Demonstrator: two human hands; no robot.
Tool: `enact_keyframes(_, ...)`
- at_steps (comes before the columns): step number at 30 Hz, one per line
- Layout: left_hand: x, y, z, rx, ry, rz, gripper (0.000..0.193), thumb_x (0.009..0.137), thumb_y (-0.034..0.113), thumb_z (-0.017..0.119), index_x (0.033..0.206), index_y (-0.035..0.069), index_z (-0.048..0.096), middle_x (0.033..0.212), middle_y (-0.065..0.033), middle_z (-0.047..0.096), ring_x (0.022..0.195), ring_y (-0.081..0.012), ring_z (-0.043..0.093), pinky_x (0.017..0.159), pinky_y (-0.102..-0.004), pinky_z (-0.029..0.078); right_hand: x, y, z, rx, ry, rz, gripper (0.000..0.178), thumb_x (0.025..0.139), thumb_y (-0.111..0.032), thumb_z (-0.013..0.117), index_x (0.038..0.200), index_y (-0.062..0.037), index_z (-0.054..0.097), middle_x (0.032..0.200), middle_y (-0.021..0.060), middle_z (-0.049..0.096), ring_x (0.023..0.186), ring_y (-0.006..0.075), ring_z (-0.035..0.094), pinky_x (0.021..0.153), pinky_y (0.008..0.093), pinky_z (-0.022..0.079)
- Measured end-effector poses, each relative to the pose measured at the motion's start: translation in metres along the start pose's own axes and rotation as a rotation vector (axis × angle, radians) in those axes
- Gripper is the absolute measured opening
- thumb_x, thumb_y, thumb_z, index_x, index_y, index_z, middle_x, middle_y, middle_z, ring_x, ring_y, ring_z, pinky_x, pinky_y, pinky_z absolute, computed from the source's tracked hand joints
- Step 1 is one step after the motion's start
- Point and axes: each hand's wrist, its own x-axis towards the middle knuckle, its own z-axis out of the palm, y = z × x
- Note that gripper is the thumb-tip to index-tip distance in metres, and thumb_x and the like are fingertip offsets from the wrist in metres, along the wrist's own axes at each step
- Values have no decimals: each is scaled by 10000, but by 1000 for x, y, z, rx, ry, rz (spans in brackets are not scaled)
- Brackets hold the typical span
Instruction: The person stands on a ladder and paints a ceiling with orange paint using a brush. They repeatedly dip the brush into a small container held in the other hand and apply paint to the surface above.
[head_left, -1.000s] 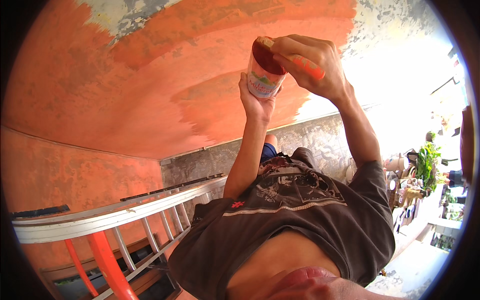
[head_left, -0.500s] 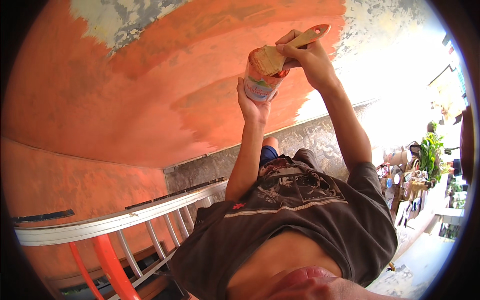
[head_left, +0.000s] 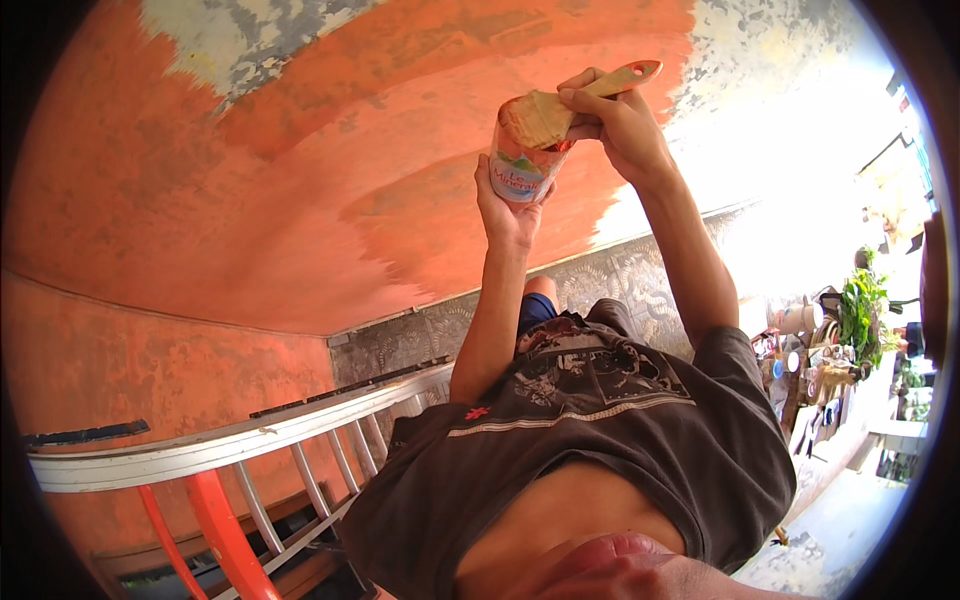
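From my remote seat, the left hand [head_left: 505,205] has its grip wrapped shut around a cut-off plastic bottle [head_left: 522,170] held up against the orange wall [head_left: 300,200]. The right hand [head_left: 615,125] pinches the wooden handle of a paintbrush [head_left: 560,105]. A moment ago the bristles sat down inside the bottle; now they lie across its rim, so I judge the brush is loaded and coming out.

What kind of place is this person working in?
Probably a house or small building being repainted. The wall or ceiling is partly covered in fresh orange paint with old grey patches left; a ladder stands below, and the right hand dips a paintbrush into a cut bottle held by the left hand.
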Motion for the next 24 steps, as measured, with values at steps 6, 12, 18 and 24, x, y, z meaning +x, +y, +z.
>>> enact_keyframes(6, 2, 3, -2, -6, 18, 9, 604, 968, 599, 499, 1347, 128, 499, 1293, -100, 586, 1121, -284, 594, 803, -462, 518, -3, 3, -5, 72, 40, 0, 193, 902, -102, 644, 1007, 56, 611, 955, 135, 661, 847, 214, 699, 761, 322, 577)
enact_keyframes(12, 2, 7, -7, -27, 27, 52, 601, 967, 606, 502, 1337, 132, 511, 1280, -91, 594, 1108, -281, 595, 797, -454, 520, -12, -18, -2, -391, 39, -284, 115, 937, -111, 655, 953, 2, 636, 858, 67, 674, 757, 158, 677, 653, 289, 540)
enact_keyframes(18, 3, 2, -10, -26, -8, 61, 617, 979, 602, 477, 1352, 111, 507, 1288, -96, 598, 1113, -274, 600, 809, -446, 516, -16, -37, 33, -1173, -94, -443, 116, 894, -180, 561, 904, -83, 623, 698, 137, 663, 673, 377, 629, 610, 453, 500)
enact_keyframes(24, 6, -4, -7, 1, -2, 124, 612, 988, 583, 463, 1350, 92, 508, 1298, -96, 600, 1126, -266, 604, 822, -445, 520, -5, -50, 49, -1391, -130, -461, 140, 870, -165, 554, 939, -91, 651, 733, 149, 682, 709, 381, 656, 632, 479, 510)
